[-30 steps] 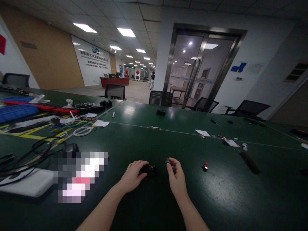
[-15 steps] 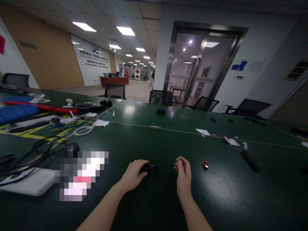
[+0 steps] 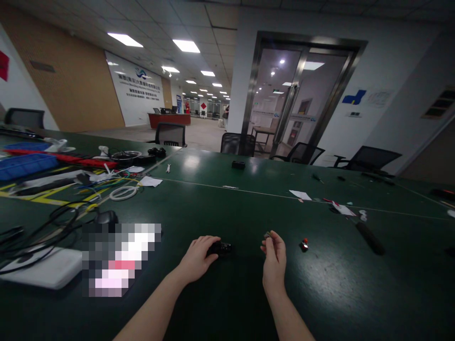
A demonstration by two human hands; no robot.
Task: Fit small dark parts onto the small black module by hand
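Note:
Low over the green table [image 3: 227,213], my left hand [image 3: 199,255] is closed around one end of a small black block-like part [image 3: 224,247]. The far end of that part pokes out to the right of my fingers. My right hand [image 3: 274,258] pinches a small metallic piece [image 3: 268,235] between thumb and fingertips, apart from the black part; its exact kind is too small to make out. Just right of my right hand lies a small red-topped component [image 3: 304,245] with a shiny metal body, touched by neither hand.
To the left are a blurred-out screen-like object [image 3: 124,260], a white box [image 3: 42,267] and black cables [image 3: 67,213]. A wrench [image 3: 168,168] and a black block [image 3: 238,165] lie farther back. A dark elongated object [image 3: 369,238] rests at right.
My right hand has shifted slightly right and turned a little, with the small metallic piece still pinched. My left hand and the black part have stayed in place.

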